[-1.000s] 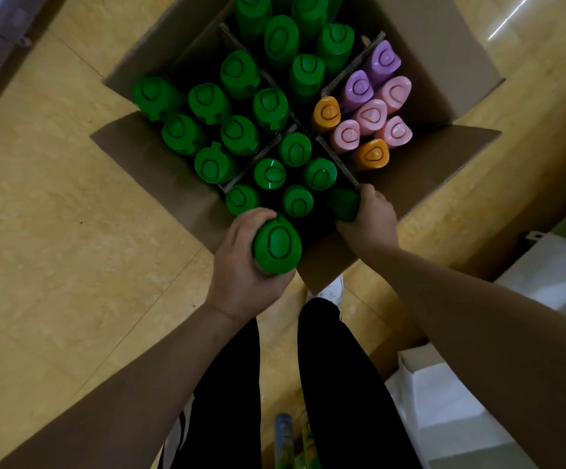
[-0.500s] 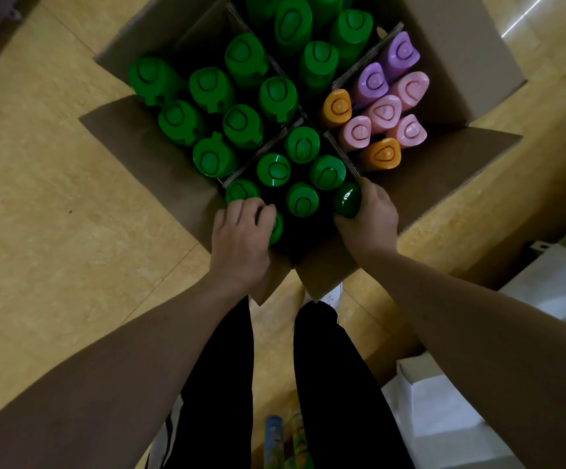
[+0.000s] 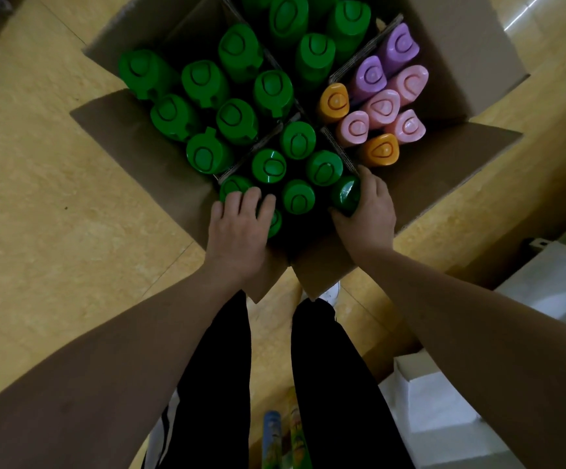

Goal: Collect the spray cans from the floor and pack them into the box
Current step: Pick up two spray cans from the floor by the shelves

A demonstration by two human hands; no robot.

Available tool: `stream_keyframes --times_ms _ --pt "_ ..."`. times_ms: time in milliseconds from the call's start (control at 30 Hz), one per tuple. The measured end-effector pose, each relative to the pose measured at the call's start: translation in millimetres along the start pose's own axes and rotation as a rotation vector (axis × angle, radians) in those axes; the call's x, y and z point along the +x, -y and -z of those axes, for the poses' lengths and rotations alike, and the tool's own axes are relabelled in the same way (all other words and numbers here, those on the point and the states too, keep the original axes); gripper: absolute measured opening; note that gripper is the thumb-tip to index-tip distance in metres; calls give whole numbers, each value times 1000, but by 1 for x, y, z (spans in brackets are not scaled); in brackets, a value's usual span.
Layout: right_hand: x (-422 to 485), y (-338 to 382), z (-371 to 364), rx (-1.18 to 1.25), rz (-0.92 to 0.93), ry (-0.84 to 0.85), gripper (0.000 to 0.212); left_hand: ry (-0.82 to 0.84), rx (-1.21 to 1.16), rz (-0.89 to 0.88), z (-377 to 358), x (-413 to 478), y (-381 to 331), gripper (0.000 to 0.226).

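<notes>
Packing is at a late stage. The box stands open on the floor, split by cardboard dividers into four compartments.
- Far and left compartments: filled with upright green cans.
- Right compartment: purple, pink and orange cans, and it looks full.
- Near compartment: five green cans seated, two more going in.

Left hand: fingers curled over the cap of the near-left can, thumb hidden. Right hand: fingers and thumb wrapped round the near-right can at the right divider. Both cans are upright, low in the compartment.

Left to do, by estimate: release both. Two loose cans remain on the floor by the person's legs.
</notes>
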State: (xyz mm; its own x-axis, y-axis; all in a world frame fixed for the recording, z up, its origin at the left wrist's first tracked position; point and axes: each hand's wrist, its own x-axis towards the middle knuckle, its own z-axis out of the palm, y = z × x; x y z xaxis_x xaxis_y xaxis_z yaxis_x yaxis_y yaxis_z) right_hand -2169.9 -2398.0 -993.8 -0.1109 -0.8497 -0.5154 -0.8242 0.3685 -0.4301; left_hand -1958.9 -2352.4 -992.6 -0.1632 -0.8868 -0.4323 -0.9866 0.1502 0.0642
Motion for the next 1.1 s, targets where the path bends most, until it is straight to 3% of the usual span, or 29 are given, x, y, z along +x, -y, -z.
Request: stream_keyframes --times_ms 267,400,600,733,867,1100 --pt "-20 17 19 -38 -11 19 86 231 -33 -10 45 -5 -9 91" --pt "-38 49 57 -53 -2 13 86 199 -82 26 106 -9 -9 90" --pt "-64 137 156 -115 186 -55 78 123 -168 109 243 -19 10 79" --pt "-84 236 244 -196 354 -105 76 -66 -197 188 364 -49 43 84" --pt "-126 356 331 -210 585 -206 76 -293 -60 326 490 -110 91 81" --pt "-269 546 429 -277 959 -428 76 -682 -67 469 676 -263 184 82"
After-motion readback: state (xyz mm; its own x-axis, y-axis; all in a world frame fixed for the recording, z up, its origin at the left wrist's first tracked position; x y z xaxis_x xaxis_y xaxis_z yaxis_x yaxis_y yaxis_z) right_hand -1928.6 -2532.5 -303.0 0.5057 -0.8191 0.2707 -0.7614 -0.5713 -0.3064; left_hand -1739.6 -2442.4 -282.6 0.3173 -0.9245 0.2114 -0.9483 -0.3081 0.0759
